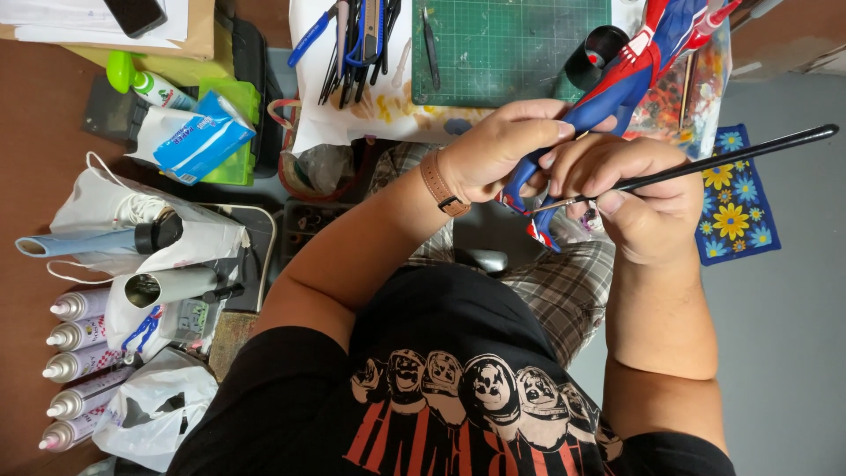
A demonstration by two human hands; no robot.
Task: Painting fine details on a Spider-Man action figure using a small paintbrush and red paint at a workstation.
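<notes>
From my remote seat I see both forearms rise from the body at 6 o'clock and bend inward, so the hands meet just right of the centre, above the lap in plaid shorts (573,291). The left forearm comes up from 7 o'clock and carries a brown wrist strap (438,182). The left hand (502,150) is closed around the leg part of a blue and red action figure (630,66), which stretches away to 1 o'clock over the edge of the green cutting mat (502,44). The right forearm stands nearly upright at 4 o'clock. The right hand (648,194) is closed in a pinch on a thin black paintbrush (731,159); its handle points to 3 o'clock, and its tip lies at the figure's lower part, touching or almost touching, I cannot tell which. At 9 o'clock white spray cans (79,361) lie in a row. At 3 o'clock is a blue cloth with flowers (736,207).
</notes>
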